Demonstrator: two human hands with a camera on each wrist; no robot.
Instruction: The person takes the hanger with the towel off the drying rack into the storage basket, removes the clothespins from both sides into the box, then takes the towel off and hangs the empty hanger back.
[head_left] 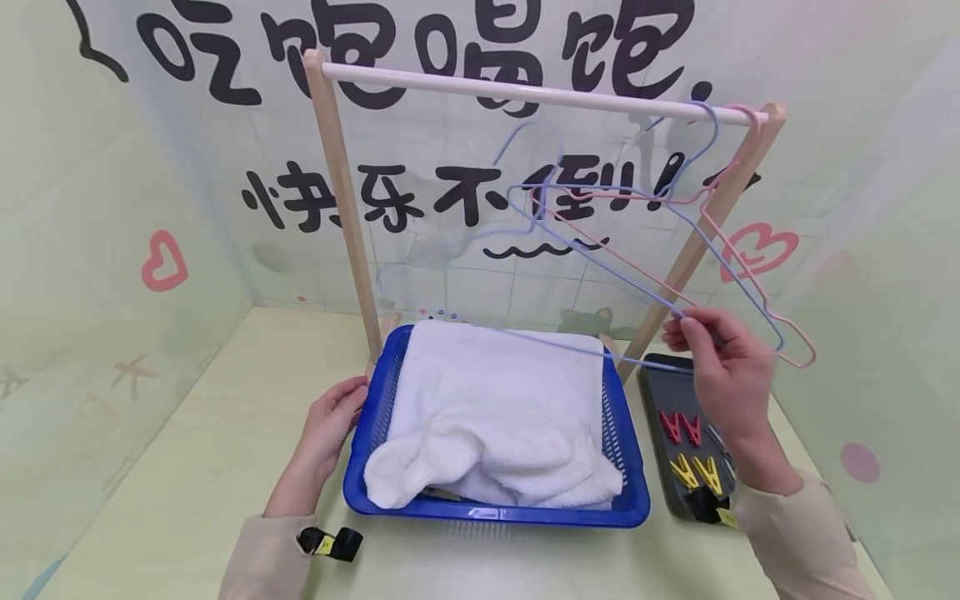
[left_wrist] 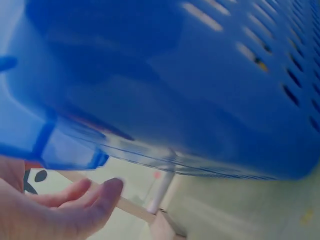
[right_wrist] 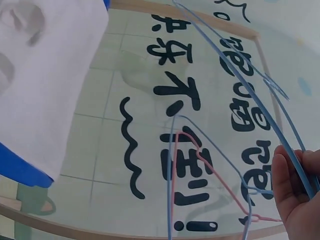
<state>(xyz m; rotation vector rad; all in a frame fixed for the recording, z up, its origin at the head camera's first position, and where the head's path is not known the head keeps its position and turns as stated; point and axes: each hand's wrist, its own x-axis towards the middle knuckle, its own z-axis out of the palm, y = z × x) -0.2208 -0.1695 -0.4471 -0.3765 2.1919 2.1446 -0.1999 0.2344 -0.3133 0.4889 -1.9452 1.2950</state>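
Observation:
My right hand (head_left: 731, 375) pinches a light blue clothes hanger (head_left: 570, 345), which extends leftward above the basket; its hook end is blurred. In the right wrist view, the held hanger runs diagonally up from the fingers (right_wrist: 284, 175). Another blue hanger (head_left: 630, 278) and a pink hanger (head_left: 738, 258) hang at the right end of the rack's white rod (head_left: 540, 96). By the left rim of the blue basket (head_left: 495, 515) is my left hand (head_left: 330, 425), its fingers relaxed at the edge. White towels (head_left: 495, 367) fill the basket, folded behind and bunched in front.
A dark tray (head_left: 660, 387) on the right holds red clothespins (head_left: 692, 429) and yellow clothespins (head_left: 707, 473). Wooden posts (head_left: 345, 200) hold up the rod behind the basket. Printed translucent sheeting (head_left: 135, 167) encloses the back and sides of the table.

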